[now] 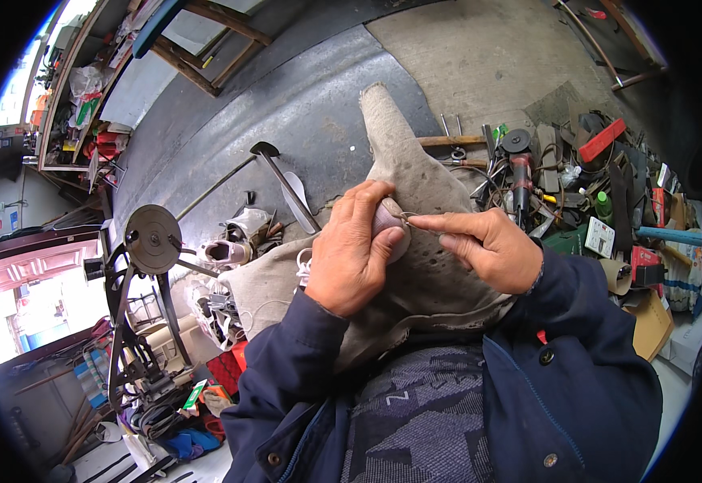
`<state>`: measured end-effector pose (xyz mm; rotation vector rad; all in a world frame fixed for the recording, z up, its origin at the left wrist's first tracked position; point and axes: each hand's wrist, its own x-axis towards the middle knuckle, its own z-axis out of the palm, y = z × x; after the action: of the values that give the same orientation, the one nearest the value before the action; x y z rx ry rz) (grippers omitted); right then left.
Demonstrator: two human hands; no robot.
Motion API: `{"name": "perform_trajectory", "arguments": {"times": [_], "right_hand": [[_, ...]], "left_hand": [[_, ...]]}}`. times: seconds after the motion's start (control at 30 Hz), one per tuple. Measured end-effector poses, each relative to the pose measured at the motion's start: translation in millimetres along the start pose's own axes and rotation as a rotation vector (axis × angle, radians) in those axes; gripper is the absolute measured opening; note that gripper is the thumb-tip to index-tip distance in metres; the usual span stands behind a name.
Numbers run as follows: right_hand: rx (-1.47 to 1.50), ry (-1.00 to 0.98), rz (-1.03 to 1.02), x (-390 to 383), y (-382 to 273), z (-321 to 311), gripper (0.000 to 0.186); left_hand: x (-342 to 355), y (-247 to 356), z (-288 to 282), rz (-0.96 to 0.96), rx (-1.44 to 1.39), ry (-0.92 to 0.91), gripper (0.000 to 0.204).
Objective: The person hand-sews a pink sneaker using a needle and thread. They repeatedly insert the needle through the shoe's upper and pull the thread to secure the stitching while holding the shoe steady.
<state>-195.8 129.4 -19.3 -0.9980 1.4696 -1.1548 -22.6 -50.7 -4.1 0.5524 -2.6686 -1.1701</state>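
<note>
My left hand (pixel 351 245) grips a pale mauve shoe (pixel 391 237) with a tan sole edge, fingers over its top and thumb along its side; white laces (pixel 304 266) dangle beside it. My right hand (pixel 487 249) is at the shoe's right, index finger stretched to a small thin curved metal piece (pixel 405 216) at the sole edge, other fingers curled with their contents hidden. A worn grey cloth (pixel 435 310) covers my lap beneath both hands.
An iron machine with a round wheel (pixel 151 238) stands at left, near loose shoes (pixel 226 251). Tools, including an angle grinder (pixel 520 173), crowd the right side. A wooden bench (pixel 206 44) and cluttered shelves (pixel 85 97) are at upper left, a metal-framed seat (pixel 624 48) at upper right.
</note>
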Motion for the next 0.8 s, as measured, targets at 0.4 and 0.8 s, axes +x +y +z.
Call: {"name": "perform_trajectory", "arguments": {"times": [0.4,0.8], "right_hand": [[0.166,-0.209,0.13,35.0,-2.8,-27.4,0.031],[-0.065,-0.334,0.078,50.1,-21.1,-49.4,0.031]], "left_hand": [[5.1,-3.7,-8.0,-0.05,0.005,-0.086,0.047],[17.8,-3.6,-19.3,-0.034,-0.04,-0.27,0.038]]}}
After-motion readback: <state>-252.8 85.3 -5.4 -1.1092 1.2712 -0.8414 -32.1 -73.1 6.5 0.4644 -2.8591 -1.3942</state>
